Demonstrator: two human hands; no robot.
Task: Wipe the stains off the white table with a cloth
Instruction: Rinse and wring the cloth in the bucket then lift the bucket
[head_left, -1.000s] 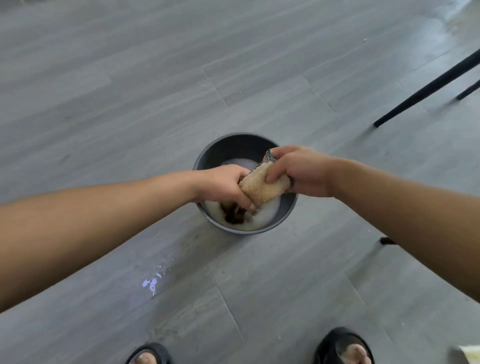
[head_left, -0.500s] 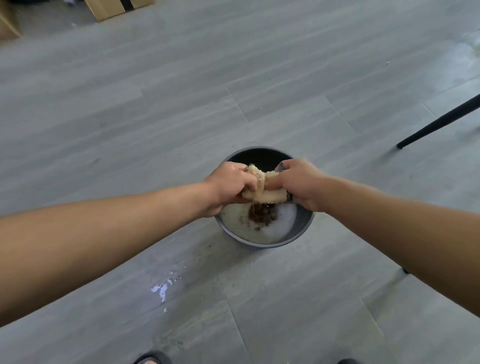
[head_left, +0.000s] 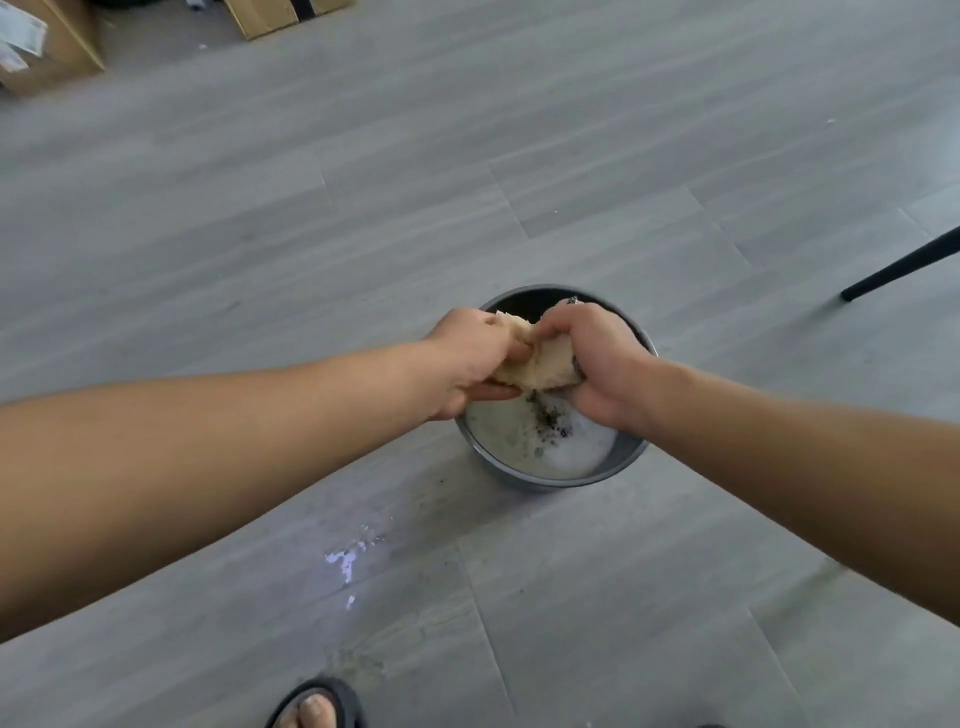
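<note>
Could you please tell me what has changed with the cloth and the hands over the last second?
The cloth, a folded block a second ago, is now wrung into a twisted wad between the left hand and the right hand. The dark clump in the water of the bowl has thinned to scattered specks. Both hands still grip the cloth above the bowl on the floor.
</note>
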